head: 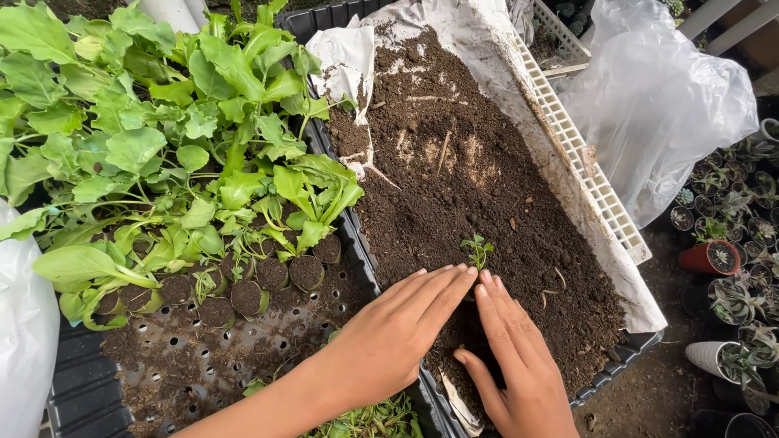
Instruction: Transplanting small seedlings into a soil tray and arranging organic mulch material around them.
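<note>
Your left hand (388,341) and right hand (519,365) lie flat, fingers pressed together, tips meeting at a tiny seedling (477,247) upright in loose soil (454,162). It looks frail; press the soil, never the stem.

Tiny green seedling (477,247), seemingly upright, in dark soil (454,186) at fingertips.

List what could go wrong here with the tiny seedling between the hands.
1. The left hand and right hand press soil close to the tiny seedling; its thin stem might get bent or buried.
2. The soil lies heaped on a white liner with a low front edge; some may spill.
</note>
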